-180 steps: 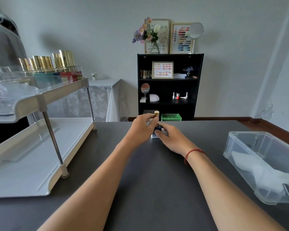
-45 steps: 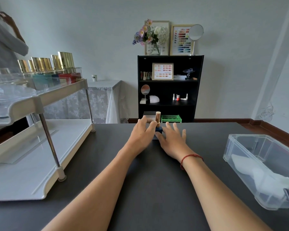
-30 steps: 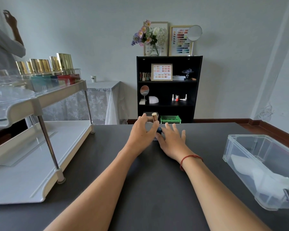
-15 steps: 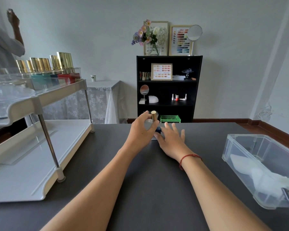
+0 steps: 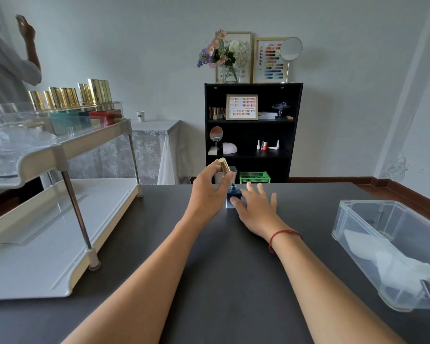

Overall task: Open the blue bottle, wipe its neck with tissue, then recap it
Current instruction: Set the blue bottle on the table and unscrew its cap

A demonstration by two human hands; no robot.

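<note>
The left hand (image 5: 206, 192) is raised, its fingers pinching the gold cap (image 5: 224, 165) tilted above the blue bottle (image 5: 233, 197). The bottle stands uncapped on the table (image 5: 221, 281). The right hand (image 5: 256, 207) lies beside it, fingers spread wide, thumb touching it.

Pale wall (image 5: 134, 45) behind a black bookshelf (image 5: 252, 130); lace-draped side table (image 5: 154, 145) left; reddish, perhaps wooden, skirting (image 5: 333, 180).

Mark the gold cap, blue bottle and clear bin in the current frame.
gold cap (image 5: 224, 165), head view, middle of its barrel.
blue bottle (image 5: 233, 194), head view, upper body just below the neck.
clear bin (image 5: 343, 219), head view, left end wall.
</note>
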